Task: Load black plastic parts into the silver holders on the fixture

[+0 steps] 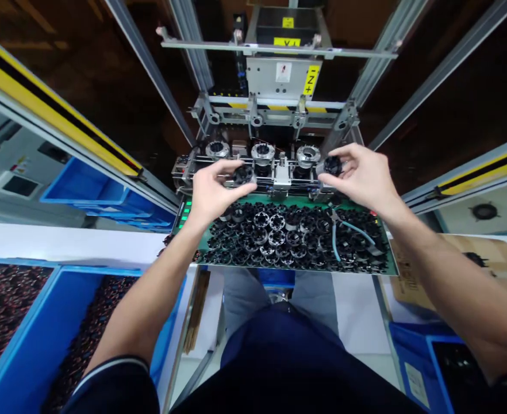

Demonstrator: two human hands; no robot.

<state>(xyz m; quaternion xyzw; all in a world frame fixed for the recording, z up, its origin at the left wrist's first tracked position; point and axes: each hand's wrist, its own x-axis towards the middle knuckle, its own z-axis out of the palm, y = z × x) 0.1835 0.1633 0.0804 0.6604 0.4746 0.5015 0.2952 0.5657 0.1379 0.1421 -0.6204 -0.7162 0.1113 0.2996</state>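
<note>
My left hand [219,187] is closed round a black toothed ring [242,174], held by thumb and fingers in front of the machine's round metal holders. My right hand [359,172] pinches another black ring [333,165] at the right end of the holder row. Between the hands are a middle holder [262,152] with a dark part in it and a right holder [308,154]. A left holder [217,149] also carries a dark part. Below my hands, many similar rings [276,237] cover a green tray [391,265].
Blue-handled cutters [352,231] lie on the rings at the right. A metal frame bar [279,50] crosses above the machine. Blue bins of small dark parts [89,328] stand at the left, with a cardboard box [417,282] and another blue bin [417,368] at the right.
</note>
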